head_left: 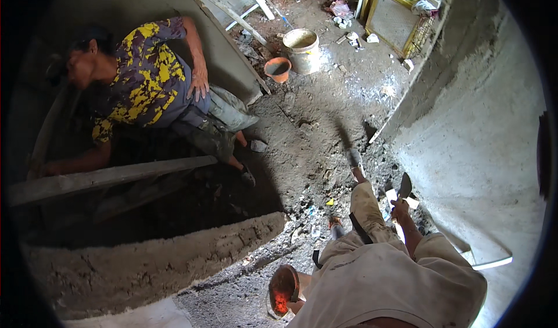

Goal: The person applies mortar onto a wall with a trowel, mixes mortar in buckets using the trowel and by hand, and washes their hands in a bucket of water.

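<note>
A trowel (pixel 406 185) is clasped in the right hand (pixel 401 208) beside the plastered wall (pixel 465 165) at right; a tilted bucket (pixel 283 285), near centre, is gripped by its rim in the left hand (pixel 294 306). 1 co-worker (pixel 154 78) is seen at left.

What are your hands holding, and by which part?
The right hand holds a trowel by its handle, hidden in the fist. The left hand holds a bucket near its rim; exact grip unclear.

Dirty flr (pixel 317 116), prob. plastered wall (pixel 465 159).
</note>
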Demonstrator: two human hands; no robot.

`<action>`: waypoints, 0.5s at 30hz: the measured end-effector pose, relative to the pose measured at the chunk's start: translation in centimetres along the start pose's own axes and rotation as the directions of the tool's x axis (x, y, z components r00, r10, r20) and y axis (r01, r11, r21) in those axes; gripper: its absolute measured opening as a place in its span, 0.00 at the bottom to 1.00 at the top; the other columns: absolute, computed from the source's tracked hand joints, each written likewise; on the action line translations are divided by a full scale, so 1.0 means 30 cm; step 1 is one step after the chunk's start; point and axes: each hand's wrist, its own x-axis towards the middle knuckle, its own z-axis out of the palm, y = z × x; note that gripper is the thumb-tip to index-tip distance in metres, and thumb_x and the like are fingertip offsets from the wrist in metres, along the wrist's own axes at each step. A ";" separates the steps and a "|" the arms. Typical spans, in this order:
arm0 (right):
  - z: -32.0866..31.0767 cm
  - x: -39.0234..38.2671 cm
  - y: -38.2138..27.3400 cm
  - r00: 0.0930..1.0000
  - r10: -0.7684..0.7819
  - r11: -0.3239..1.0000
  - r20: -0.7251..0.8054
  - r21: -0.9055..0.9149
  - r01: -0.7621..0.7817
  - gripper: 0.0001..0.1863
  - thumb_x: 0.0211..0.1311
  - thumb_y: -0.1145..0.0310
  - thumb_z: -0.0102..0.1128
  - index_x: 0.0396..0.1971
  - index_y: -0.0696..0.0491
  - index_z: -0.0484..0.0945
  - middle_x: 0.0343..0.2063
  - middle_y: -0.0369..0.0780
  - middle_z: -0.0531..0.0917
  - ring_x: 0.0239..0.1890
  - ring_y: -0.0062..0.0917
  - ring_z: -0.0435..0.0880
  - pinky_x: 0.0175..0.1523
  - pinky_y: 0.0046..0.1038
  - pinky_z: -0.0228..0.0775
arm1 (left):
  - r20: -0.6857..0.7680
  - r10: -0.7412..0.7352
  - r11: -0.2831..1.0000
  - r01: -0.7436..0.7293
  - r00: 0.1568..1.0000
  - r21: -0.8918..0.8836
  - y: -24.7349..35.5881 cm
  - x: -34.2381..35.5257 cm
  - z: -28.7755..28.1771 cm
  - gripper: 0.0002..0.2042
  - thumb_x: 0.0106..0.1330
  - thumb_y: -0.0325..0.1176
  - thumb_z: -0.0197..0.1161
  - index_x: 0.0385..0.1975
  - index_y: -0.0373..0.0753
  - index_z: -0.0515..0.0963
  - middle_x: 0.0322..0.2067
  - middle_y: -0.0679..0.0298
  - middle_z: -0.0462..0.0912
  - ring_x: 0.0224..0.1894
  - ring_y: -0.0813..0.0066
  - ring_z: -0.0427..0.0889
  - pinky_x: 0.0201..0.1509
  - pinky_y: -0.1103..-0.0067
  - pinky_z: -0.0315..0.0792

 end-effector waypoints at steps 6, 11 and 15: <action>0.320 0.281 -0.332 0.982 0.057 0.993 0.180 -0.113 -0.037 0.15 0.50 0.73 0.62 0.37 0.54 0.67 0.18 0.38 0.72 0.14 0.25 0.71 0.16 0.29 0.65 | -0.040 0.005 1.000 -0.006 0.999 -0.008 0.162 -0.056 0.288 0.26 0.48 0.21 0.61 0.50 0.25 0.62 0.42 0.50 0.72 0.37 0.66 0.74 0.45 0.77 0.71; 0.636 0.305 -0.783 0.959 -0.036 0.997 0.282 -0.050 0.052 0.16 0.53 0.66 0.63 0.37 0.53 0.68 0.16 0.37 0.70 0.13 0.23 0.69 0.15 0.29 0.62 | -0.089 0.014 0.999 -0.011 0.996 0.038 0.311 -0.140 0.520 0.26 0.49 0.21 0.61 0.50 0.26 0.62 0.42 0.50 0.72 0.37 0.66 0.74 0.45 0.77 0.71; 0.830 0.501 -1.146 0.905 -0.219 0.971 0.366 -0.010 0.239 0.20 0.51 0.64 0.65 0.41 0.52 0.67 0.17 0.36 0.70 0.13 0.23 0.68 0.14 0.29 0.62 | -0.081 0.017 0.999 -0.013 0.997 0.044 0.441 -0.215 0.722 0.26 0.49 0.21 0.61 0.50 0.26 0.62 0.42 0.50 0.72 0.37 0.66 0.74 0.46 0.77 0.71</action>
